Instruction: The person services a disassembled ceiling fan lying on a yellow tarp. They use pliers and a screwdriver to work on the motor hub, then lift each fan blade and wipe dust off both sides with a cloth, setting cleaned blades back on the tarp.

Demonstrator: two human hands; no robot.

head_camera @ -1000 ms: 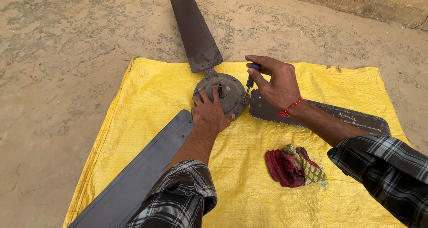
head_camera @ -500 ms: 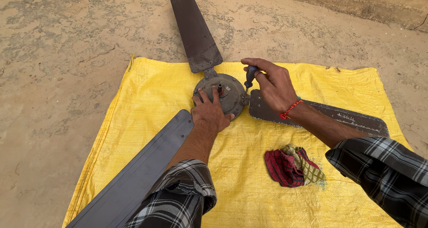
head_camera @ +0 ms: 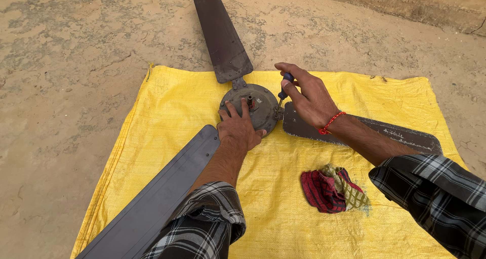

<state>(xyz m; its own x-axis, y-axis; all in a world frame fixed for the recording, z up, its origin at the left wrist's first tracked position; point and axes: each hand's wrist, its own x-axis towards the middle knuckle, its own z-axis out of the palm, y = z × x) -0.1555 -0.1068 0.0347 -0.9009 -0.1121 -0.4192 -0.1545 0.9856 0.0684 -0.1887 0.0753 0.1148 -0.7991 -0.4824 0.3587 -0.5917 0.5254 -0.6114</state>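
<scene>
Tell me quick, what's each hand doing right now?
Left hand: open, fingers spread flat on the fan motor hub.
Right hand: closed on a screwdriver, tip down at the hub's edge.

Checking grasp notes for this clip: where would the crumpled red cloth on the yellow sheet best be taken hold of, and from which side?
Pinch the red cloth at its raised, bunched middle, coming straight down from above. It lies in a loose heap flat on the yellow sheet, so there is no edge to slide under. It lies apart from the fan blade, the left hand and the right hand, so probably nothing blocks that approach.
</scene>
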